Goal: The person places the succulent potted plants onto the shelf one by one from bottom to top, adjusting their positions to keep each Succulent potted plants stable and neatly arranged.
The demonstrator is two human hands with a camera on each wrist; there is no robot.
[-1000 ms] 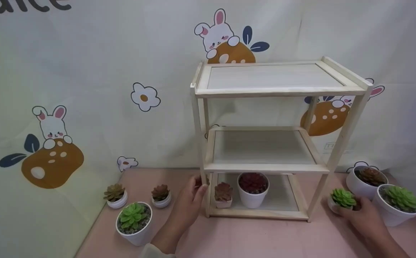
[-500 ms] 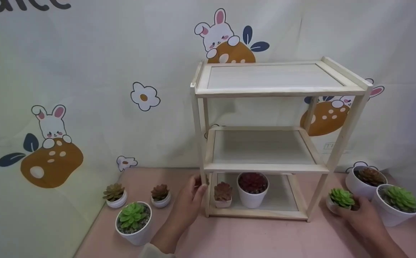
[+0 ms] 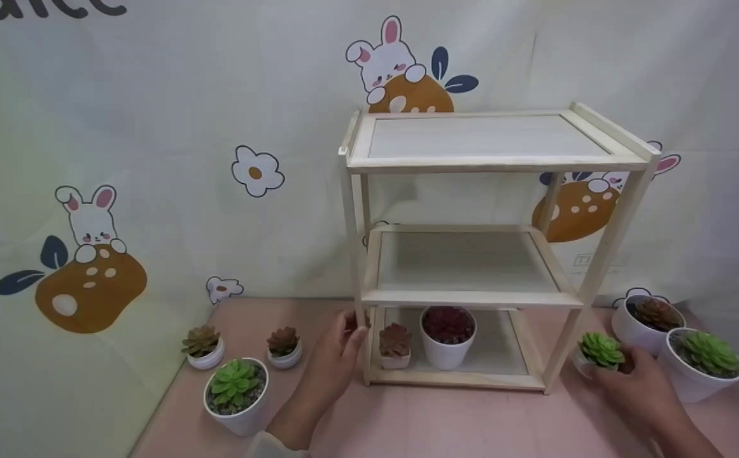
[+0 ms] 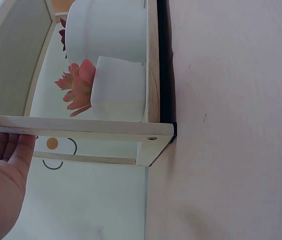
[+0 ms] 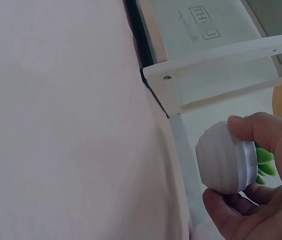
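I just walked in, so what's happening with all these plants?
A person's right hand holds a small round white pot with a bright green succulent up off the pink table, beside a three-tier pale wooden shelf. Their left hand grips the shelf's front left post. On the bottom tier stand a dusty-pink succulent and a dark red succulent, both in white pots. Five more potted plants stand on the table.

Eight potted succulents — one rack, two hands

Pink tabletop with a three-tier wooden shelf between five white-potted succulents, three left, two right
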